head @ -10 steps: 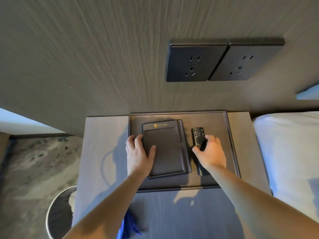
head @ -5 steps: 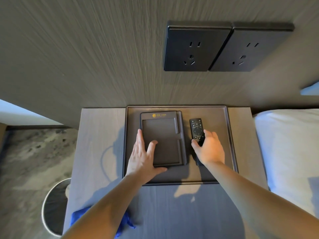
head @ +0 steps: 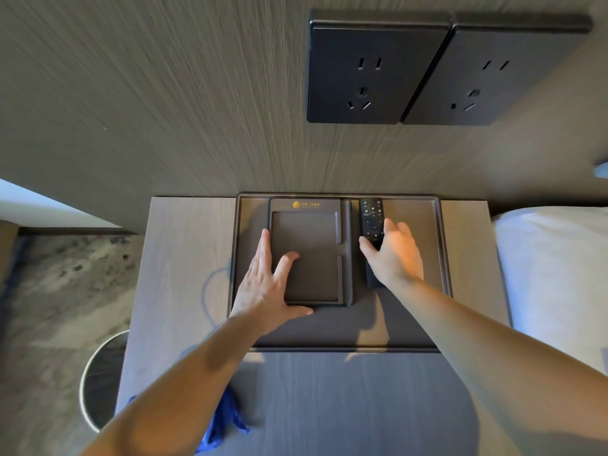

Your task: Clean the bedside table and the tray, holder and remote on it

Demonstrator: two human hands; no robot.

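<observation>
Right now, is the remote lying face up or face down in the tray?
Face up: the remote shows its buttons, lying flat in the tray under the right hand.

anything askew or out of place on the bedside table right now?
Nothing stands out. Holder and remote lie straight, side by side at the back of the tray. Blue cloth sits loose at the table's front edge.

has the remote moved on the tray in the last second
Yes. The remote has slid away from the person, and its top now lies near the tray's far rim.
</observation>
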